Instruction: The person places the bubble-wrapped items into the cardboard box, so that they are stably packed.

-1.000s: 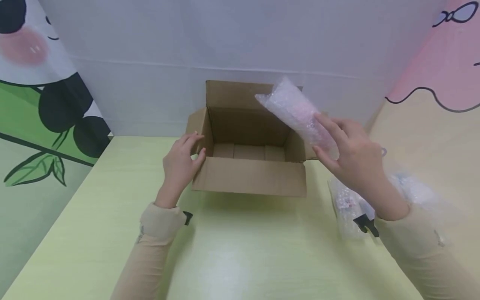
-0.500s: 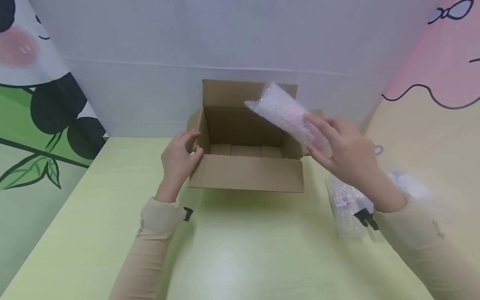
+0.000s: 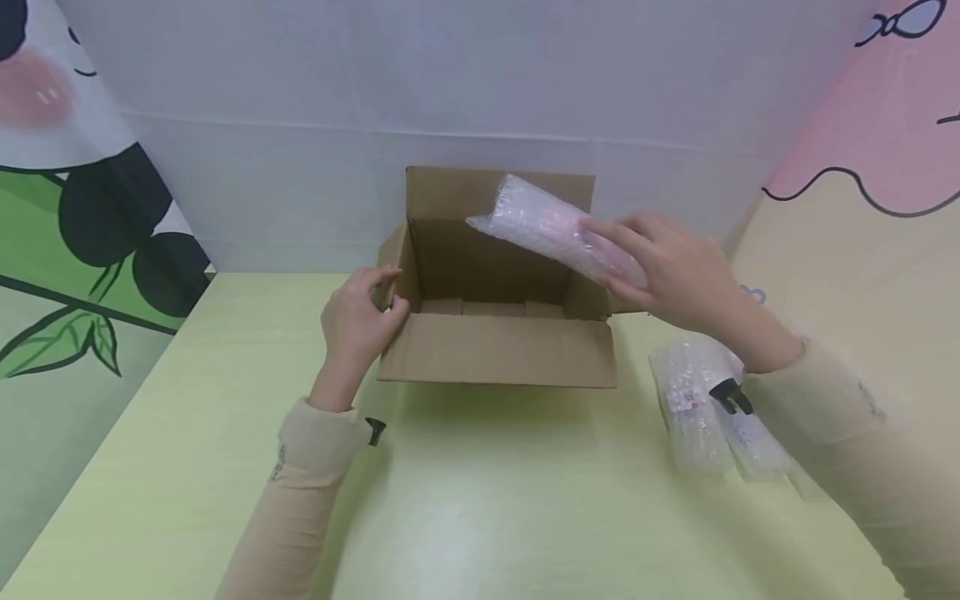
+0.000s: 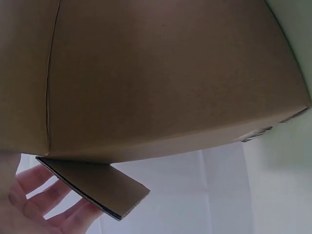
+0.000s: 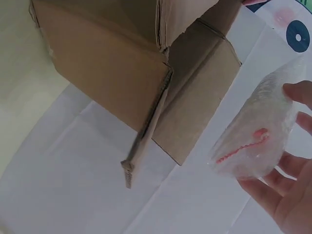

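An open cardboard box (image 3: 498, 350) stands on the table with its flaps spread outward. My left hand (image 3: 358, 321) holds the box's left flap (image 4: 97, 180), thumb on the near side and fingers beyond the edge. Over the box opening, my right hand (image 3: 671, 271) grips a bubble-wrapped package (image 3: 536, 218) by its right end. The package is long, tilted, with its far end up to the left. Something pinkish shows through the wrap; the right wrist view shows a red, cord-like strip (image 5: 243, 148) inside it.
More bubble-wrapped packages (image 3: 693, 412) lie on the table (image 3: 480, 508) to the right of the box, partly under my right forearm. A white sheet (image 3: 480, 75) hangs behind the box. Printed cartoon panels (image 3: 112, 217) flank both sides.
My right hand has carried the bubble-wrapped package leftward over the box opening, and the package now lies flatter. My left hand stays at the left flap.
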`<state>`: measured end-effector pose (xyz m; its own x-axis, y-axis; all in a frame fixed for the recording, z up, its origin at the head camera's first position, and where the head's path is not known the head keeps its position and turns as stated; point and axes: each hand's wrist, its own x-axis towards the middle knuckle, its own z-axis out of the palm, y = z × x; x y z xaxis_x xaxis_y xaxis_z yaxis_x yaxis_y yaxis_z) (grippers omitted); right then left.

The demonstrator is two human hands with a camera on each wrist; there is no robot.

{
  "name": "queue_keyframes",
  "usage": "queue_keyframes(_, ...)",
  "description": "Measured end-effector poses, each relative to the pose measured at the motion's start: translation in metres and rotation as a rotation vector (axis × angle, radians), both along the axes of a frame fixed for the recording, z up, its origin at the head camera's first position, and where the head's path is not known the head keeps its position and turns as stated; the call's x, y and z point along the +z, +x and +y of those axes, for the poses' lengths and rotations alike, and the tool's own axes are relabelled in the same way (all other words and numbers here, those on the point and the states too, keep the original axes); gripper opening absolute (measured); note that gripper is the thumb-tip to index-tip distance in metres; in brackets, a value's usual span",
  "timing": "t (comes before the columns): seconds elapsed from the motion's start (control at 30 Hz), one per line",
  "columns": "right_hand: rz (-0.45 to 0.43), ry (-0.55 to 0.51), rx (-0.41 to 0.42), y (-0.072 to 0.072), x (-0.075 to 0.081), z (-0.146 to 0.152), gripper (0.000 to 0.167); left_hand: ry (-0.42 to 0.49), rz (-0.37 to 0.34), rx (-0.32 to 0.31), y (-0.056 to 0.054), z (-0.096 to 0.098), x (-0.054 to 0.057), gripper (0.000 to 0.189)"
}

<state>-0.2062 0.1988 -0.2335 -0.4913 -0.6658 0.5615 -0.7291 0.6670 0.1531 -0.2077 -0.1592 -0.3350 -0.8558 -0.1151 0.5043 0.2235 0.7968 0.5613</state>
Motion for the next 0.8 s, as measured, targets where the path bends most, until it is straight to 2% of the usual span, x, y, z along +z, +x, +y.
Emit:
queue_keyframes(0.3, 0.026, 0.078, 0.031, -0.003, 0.014, -0.006, 0.054, -0.009, -0.014, 0.008, 0.019, 0.003, 0.001, 0.037)
queue_keyframes(0.5, -0.038, 0.151, -0.018, -0.005, 0.019, -0.010, 0.057, -0.018, -0.020, -0.014, 0.032, 0.002, 0.002, 0.037)
queue_keyframes(0.8, -0.117, 0.273, -0.047, -0.005, 0.024, -0.019, 0.052, 0.005, 0.023, -0.031, 0.051, 0.004, 0.002, 0.036)
